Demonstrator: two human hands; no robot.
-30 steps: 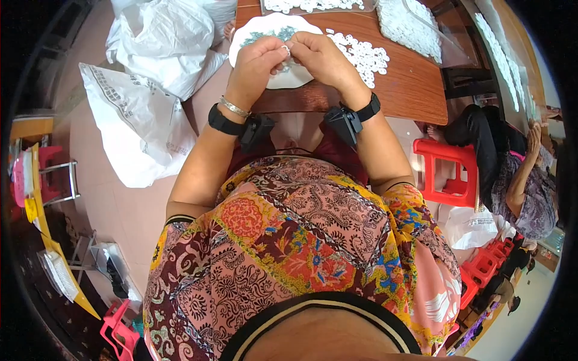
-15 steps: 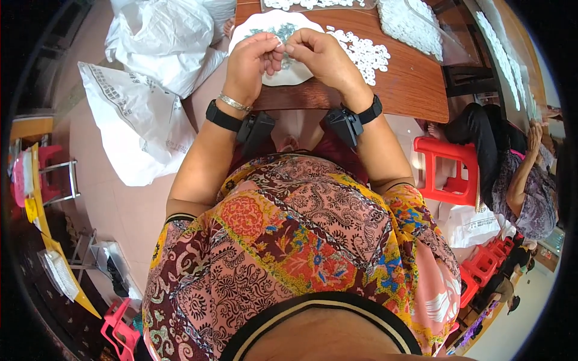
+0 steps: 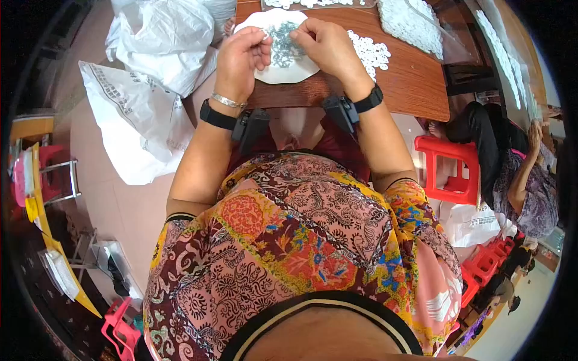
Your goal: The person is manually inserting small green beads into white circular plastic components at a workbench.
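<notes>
My left hand (image 3: 239,60) is over the left side of a white scalloped plate (image 3: 286,76). Thumb and forefinger pinch a small white plastic piece (image 3: 265,37), while the other fingers curl loosely. Many tiny grey-green, metallic-looking parts (image 3: 285,51) lie heaped in the plate. My right hand (image 3: 331,53) is above the plate's right side, its thumb and forefinger pressed together by these parts; anything in that pinch is too small to make out. Beside the plate, to the right, small round white pieces (image 3: 370,53) lie loose on the table.
The brown wooden table (image 3: 409,90) also bears a clear bag of white pieces (image 3: 410,27) and a tray (image 3: 319,5) of them at the far edge. White sacks (image 3: 159,45) stand on the left floor. A red stool (image 3: 448,168) and a seated person (image 3: 524,186) are to the right.
My hands were together over the plate and have now drawn apart. The left has moved left with the white piece; the right has shifted slightly right and up over the metallic parts.
</notes>
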